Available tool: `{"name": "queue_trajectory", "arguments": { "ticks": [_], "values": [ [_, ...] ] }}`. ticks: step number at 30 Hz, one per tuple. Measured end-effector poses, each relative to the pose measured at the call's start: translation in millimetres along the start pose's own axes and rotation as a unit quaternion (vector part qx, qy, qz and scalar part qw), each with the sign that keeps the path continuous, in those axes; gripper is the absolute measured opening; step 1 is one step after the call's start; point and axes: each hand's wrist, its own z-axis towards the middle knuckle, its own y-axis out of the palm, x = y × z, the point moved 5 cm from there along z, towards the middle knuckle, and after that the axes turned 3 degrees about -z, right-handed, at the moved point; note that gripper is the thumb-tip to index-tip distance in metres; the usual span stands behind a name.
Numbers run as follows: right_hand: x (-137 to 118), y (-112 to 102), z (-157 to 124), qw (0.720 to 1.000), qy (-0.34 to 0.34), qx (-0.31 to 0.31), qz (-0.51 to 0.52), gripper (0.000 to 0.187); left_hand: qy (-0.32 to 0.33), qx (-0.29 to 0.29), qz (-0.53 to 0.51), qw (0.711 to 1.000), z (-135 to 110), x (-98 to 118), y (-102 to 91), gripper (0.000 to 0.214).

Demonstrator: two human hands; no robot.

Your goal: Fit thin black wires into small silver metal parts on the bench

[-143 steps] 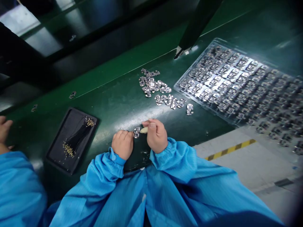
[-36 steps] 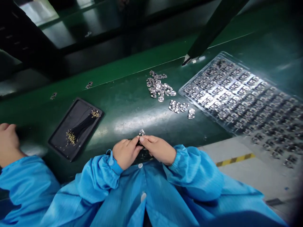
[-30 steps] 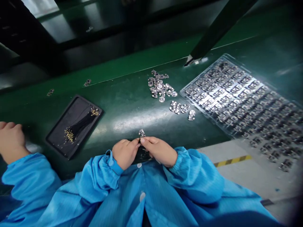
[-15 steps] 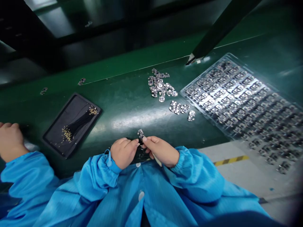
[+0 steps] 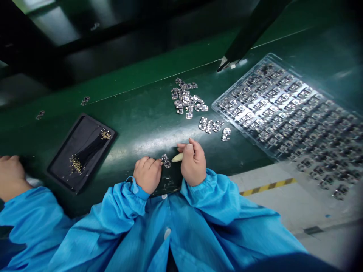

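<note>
The **left hand** (image 5: 147,174) and the **right hand** (image 5: 193,162) are near each other above the edge of the **tabletop** (image 5: 127,113), but they are apart and do not touch. The fingertips of the left hand are at a small **metal part** (image 5: 166,161), and it seems to be held there by its end, although I cannot see the grip exactly. This part is between the two hands. The right hand is curled around a **pale pointed stick** (image 5: 177,157), and its tip points toward the metal part, stopping just beside it.

Above the hands there is a **loose pile** (image 5: 185,99) of similar parts on the tabletop. Next to it is a **smaller group** (image 5: 208,124), with a **few parts** (image 5: 226,134) just beside this group. Further right, a **clear plastic tray** (image 5: 241,78) holds many parts in rows, and most of its pockets look full. So, as far as the pictures show, only a small number of parts are out on the tabletop, and a large number are still in the tray.

On the left lies a **black tray** (image 5: 65,142) with a **bundle of black wires** (image 5: 89,153) with gold ends. At the far left edge, **another person's hand** (image 5: 11,175) rests on the tabletop, with a **blue sleeve** (image 5: 28,223).
</note>
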Motion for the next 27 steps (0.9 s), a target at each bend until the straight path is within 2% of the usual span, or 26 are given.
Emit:
{"name": "queue_trajectory", "arguments": {
  "ticks": [2, 4, 9, 14, 20, 23, 27],
  "values": [
    [-0.2, 1.8, -4.4, 0.997, -0.070, 0.001, 0.009, 0.024, -0.003, -0.003, 0.000, 1.000, -0.2, -0.1, 0.1, 0.014],
    [2.3, 4.3, -8.0, 0.995, -0.102, -0.012, 0.002, 0.021, -0.007, -0.010, 0.001, 1.000, -0.2, -0.3, 0.6, 0.014],
    [9.0, 8.2, -11.3, 0.992, -0.101, -0.048, -0.064, 0.022, -0.012, -0.026, 0.002, 1.000, 0.3, -0.3, 1.9, 0.014],
    [8.7, 9.6, -11.7, 0.988, -0.111, -0.073, -0.081, 0.022, -0.013, -0.025, -0.003, 1.000, 0.2, -0.4, 2.0, 0.014],
    [-4.0, 8.2, -14.1, 0.975, -0.190, -0.076, -0.087, 0.020, -0.018, -0.031, -0.006, 0.999, 0.1, -0.9, 2.9, 0.015],
    [-17.2, 12.2, -14.0, 0.956, -0.235, -0.110, -0.136, 0.019, -0.010, -0.021, -0.002, 1.000, 0.4, -0.3, 1.5, 0.015],
    [-34.7, 31.6, -16.1, 0.892, -0.308, -0.230, -0.237, 0.027, -0.007, -0.018, 0.008, 1.000, 0.0, -0.6, 1.2, 0.020]
  ]
}}
